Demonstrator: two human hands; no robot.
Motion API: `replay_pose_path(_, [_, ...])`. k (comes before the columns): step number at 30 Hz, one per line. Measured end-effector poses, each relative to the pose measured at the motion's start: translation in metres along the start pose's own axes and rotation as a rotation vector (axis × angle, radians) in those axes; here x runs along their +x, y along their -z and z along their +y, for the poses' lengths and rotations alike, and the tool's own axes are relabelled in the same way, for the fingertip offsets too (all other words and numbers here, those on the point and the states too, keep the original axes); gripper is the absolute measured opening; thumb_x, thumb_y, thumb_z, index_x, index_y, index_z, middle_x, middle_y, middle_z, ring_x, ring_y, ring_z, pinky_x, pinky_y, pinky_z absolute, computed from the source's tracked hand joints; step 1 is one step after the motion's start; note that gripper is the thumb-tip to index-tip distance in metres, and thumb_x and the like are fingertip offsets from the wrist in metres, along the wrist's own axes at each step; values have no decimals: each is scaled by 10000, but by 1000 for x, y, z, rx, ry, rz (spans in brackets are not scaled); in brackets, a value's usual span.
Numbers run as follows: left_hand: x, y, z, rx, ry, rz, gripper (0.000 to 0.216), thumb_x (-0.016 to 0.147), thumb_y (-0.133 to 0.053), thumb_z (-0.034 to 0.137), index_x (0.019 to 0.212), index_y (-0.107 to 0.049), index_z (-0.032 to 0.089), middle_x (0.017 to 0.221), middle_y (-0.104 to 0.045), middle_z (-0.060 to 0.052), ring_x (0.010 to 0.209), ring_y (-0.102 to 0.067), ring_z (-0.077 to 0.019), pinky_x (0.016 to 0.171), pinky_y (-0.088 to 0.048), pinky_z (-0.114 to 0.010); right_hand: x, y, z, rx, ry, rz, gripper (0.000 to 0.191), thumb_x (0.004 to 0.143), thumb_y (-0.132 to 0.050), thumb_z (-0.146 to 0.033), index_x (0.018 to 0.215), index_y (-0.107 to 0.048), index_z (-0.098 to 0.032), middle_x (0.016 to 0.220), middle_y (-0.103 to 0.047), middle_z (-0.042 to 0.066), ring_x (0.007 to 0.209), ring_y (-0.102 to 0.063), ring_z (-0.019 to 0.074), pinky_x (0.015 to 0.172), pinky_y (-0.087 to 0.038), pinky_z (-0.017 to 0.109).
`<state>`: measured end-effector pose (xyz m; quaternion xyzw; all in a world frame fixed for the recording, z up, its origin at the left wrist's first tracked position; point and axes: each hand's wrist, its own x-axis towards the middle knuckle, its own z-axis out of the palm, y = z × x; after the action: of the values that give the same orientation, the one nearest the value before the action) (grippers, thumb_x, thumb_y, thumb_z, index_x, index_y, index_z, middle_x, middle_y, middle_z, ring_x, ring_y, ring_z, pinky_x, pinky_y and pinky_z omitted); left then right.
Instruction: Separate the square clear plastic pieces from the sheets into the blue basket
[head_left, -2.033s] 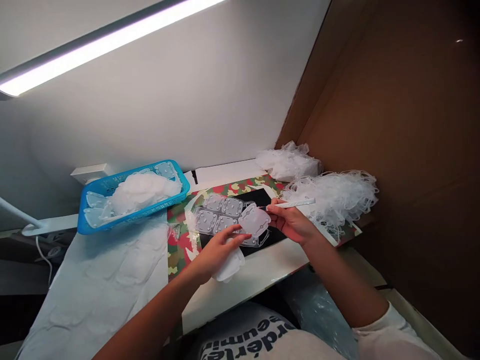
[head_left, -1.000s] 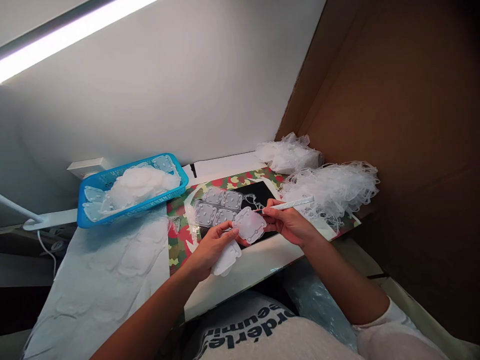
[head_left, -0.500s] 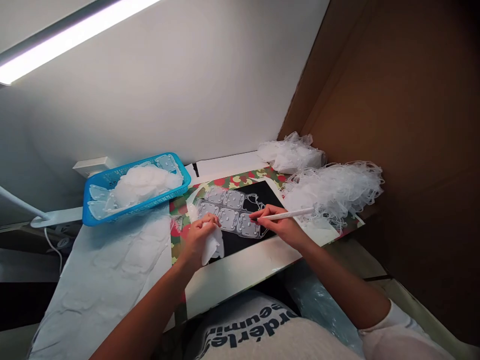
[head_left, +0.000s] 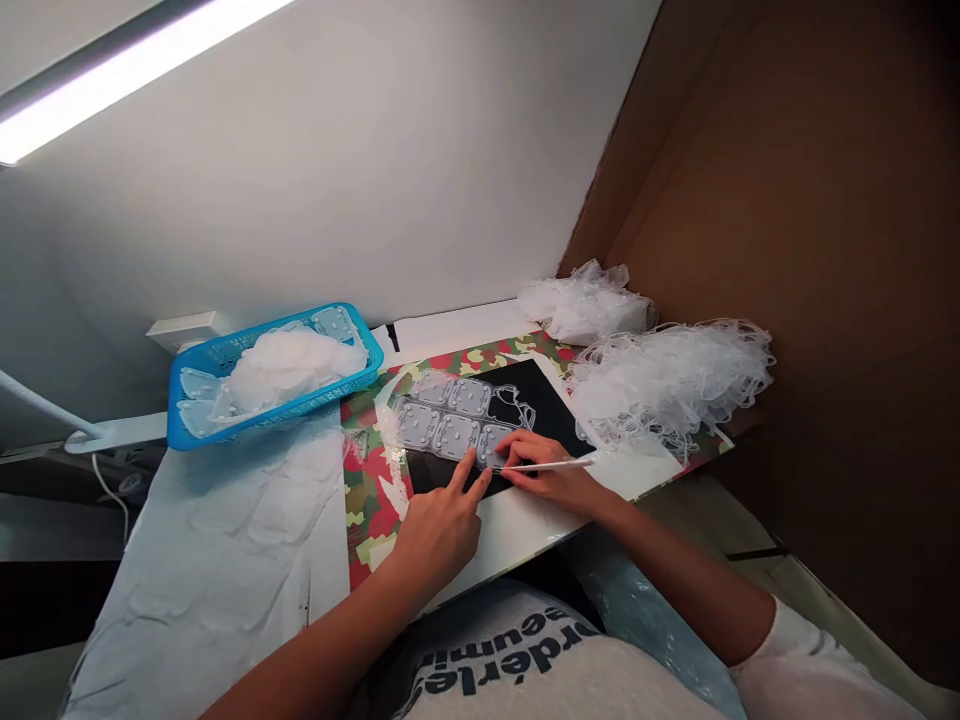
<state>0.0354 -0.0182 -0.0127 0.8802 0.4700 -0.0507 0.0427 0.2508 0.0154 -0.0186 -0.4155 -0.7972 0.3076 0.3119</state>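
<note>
A clear plastic sheet of moulded square pieces [head_left: 450,422] lies on a black mat [head_left: 544,405] over a camouflage-patterned board [head_left: 369,488]. My left hand [head_left: 442,525] rests at the sheet's near edge, index and middle fingers stretched onto it, nothing visible in the palm. My right hand [head_left: 547,470] is closed on a thin white pen-like tool [head_left: 559,464], its tip at the sheet's near right piece.
A blue basket [head_left: 196,432] with clear plastic pieces stands at the left. Two heaps of white plastic trimmings [head_left: 667,380] lie at the right beside a cardboard wall [head_left: 787,220]. A pale embossed sheet [head_left: 217,560] covers the left of the table. A lamp bar glows above.
The single clear piece held up between both hands is gone from them. My left hand no longer shows its stack of pieces and presses on the sheet. My right hand lowered the tool.
</note>
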Motion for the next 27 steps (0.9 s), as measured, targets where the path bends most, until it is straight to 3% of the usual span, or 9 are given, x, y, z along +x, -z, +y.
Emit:
replay_pose_path(7, [0,1,-1,-10,-14,-21,671,822,-460,149,1479,-384,261,1613,-182,-103,777,-713,-215,559,-522,-321,1,-6,6,-69,30,2,147,873,-617,-157,753,-540,-192,1041,-643,64,967,-616,190,839,-481,324])
replay_pose_path(12, [1,-4,-4,8,-14,-50,695,827,-466,138,1496,-355,291,1626,-74,-131,684,-701,-201,531,-515,-337,0,-4,10,-141,89,-41,171,846,-595,-92,737,-519,-198,1056,-658,61,1002,-611,200,865,-504,347])
replay_pose_path(19, [2,-4,-13,4,-14,-92,788,815,-502,123,1520,-257,376,1613,-96,-177,674,-710,-219,564,-526,-347,-2,-17,11,-352,292,36,160,933,-469,-143,968,-618,-189,1094,-702,124,1014,-651,241,906,-528,424])
replay_pose_path(22, [2,1,-14,-6,-7,-127,797,808,-491,116,1514,-257,401,1613,-101,-167,656,-710,-226,560,-525,-355,7,8,22,-178,72,252,155,930,-486,-195,972,-635,-202,1033,-726,76,880,-683,193,809,-556,333])
replay_pose_path(24, [1,4,-14,-29,-1,-134,802,799,-485,102,1507,-270,412,1614,-102,-158,652,-709,-222,568,-526,-356,13,39,38,-41,-156,548,140,892,-557,-260,771,-602,-208,911,-732,35,779,-674,167,728,-555,290])
replay_pose_path(27, [-1,6,-14,-98,18,-131,804,775,-479,76,1489,-319,411,1613,-122,-148,681,-715,-232,597,-534,-372,16,83,61,161,-299,999,288,787,-679,-341,623,-483,-210,666,-650,-20,681,-642,156,656,-559,286])
